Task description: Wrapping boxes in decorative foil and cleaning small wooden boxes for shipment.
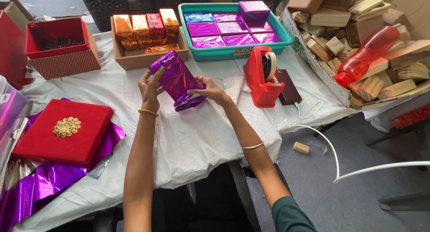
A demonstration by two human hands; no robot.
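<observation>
I hold a block wrapped in shiny purple foil (175,79) upright above the white tablecloth (188,138). My left hand (150,86) grips its left side near the top. My right hand (209,90) presses the foil at its lower right end, where loose foil flares out. A red tape dispenser (264,77) stands just right of my right hand.
A teal tray (233,51) of purple and blue wrapped blocks and a brown box (143,57) of orange and red ones sit behind. A cardboard box of wooden blocks (358,44) with a red bottle (367,53) is at right. A red lid (62,129) lies on purple foil sheets (49,183) at left, near a red box (60,46).
</observation>
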